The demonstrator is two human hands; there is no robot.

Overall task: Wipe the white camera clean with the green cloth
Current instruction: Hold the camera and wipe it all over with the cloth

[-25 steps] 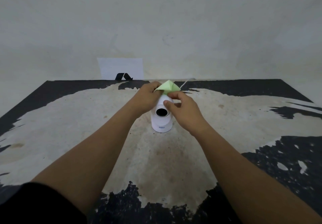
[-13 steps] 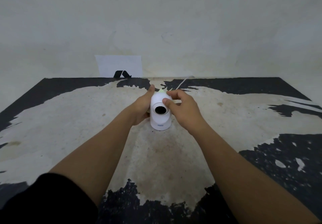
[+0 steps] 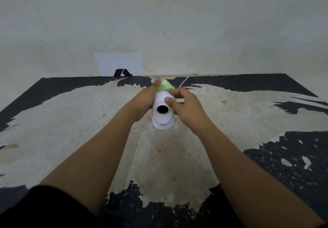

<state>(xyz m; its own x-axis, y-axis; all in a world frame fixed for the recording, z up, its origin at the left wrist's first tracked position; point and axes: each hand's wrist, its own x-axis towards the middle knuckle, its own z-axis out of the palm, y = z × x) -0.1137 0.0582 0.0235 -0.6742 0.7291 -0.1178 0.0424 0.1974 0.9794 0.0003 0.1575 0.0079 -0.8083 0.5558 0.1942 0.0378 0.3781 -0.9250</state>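
The white camera point(image 3: 163, 119) stands upright on the worn table, its round dark lens facing me. The green cloth point(image 3: 165, 87) shows as a small folded corner behind the camera's top. My left hand point(image 3: 145, 101) wraps the camera's left side with the thumb raised, and its fingers press the cloth against the back of the head. My right hand point(image 3: 186, 108) grips the camera's right side, thumb resting on the white head just above the lens. Most of the cloth is hidden behind the camera and my fingers.
The table point(image 3: 71, 124) has a pale worn top with black patches toward its edges. A white cable point(image 3: 186, 79) runs from behind the camera to the back wall. A white sheet with a black mark point(image 3: 120, 64) leans on the wall at the back left.
The cloth went down behind the camera's head and has come back up, so its green corner shows above the top again. Both hands stay on the camera's sides.
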